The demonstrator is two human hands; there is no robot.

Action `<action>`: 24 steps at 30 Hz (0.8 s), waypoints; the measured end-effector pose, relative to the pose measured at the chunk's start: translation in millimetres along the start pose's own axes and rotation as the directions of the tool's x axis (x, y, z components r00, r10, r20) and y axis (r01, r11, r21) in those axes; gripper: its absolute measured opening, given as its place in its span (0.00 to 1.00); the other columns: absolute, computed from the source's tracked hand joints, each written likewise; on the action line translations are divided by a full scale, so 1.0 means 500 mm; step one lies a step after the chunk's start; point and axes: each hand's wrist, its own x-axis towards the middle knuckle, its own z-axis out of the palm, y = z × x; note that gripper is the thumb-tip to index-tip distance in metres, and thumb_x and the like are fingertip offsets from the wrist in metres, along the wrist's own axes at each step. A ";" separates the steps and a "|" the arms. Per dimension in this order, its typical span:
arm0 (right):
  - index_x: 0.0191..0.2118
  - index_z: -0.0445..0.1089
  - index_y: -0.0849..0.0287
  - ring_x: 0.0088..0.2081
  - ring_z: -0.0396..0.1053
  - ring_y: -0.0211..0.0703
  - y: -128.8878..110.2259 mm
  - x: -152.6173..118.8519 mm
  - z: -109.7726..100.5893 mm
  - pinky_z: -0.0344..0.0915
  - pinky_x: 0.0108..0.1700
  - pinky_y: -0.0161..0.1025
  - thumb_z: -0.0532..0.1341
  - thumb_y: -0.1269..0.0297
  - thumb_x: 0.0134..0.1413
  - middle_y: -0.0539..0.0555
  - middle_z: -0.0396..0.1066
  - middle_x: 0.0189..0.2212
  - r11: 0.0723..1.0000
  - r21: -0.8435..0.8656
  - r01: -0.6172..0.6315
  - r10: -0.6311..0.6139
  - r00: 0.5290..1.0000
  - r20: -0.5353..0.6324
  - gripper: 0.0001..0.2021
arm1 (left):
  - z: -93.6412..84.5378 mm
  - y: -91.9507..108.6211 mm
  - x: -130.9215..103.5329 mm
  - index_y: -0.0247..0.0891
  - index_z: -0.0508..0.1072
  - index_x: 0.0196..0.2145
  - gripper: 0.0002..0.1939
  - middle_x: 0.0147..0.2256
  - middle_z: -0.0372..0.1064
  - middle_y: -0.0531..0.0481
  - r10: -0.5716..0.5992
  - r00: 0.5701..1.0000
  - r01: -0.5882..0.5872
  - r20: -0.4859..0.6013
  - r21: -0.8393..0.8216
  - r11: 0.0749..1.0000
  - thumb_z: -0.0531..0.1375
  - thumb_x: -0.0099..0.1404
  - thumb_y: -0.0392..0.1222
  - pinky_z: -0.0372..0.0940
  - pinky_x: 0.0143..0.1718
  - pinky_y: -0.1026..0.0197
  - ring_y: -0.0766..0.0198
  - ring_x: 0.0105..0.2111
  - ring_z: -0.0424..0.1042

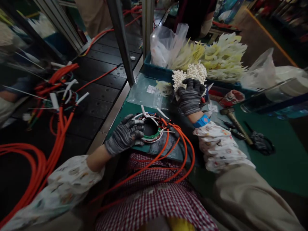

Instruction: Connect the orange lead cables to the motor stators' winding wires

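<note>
Against the wired ring (154, 137) rests the left hand (126, 133).

A hammer (239, 126) is laid on the green tabletop (284, 160), and a dark metal post (121, 41) is seen by its edge — while, farther off, the brown floor (253, 41) is crossed by a yellow line (271, 38).

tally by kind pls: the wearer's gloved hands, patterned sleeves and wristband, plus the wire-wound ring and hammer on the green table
Left hand and right hand, both gloved: 2
Left sleeve and right sleeve, both patterned: 2
Blue wristband: 1
Wire-wound ring: 1
Hammer: 1
Total: 7
</note>
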 end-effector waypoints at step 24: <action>0.35 0.71 0.49 0.24 0.82 0.45 -0.279 -0.335 -0.056 0.76 0.22 0.36 0.75 0.56 0.68 0.44 0.82 0.27 0.786 0.618 0.012 0.137 0.971 -0.193 0.14 | 0.058 0.100 0.010 0.47 0.84 0.42 0.14 0.38 0.84 0.50 -0.386 0.911 0.396 -0.145 0.047 0.917 0.69 0.72 0.59 0.71 0.64 0.45 0.48 0.50 0.82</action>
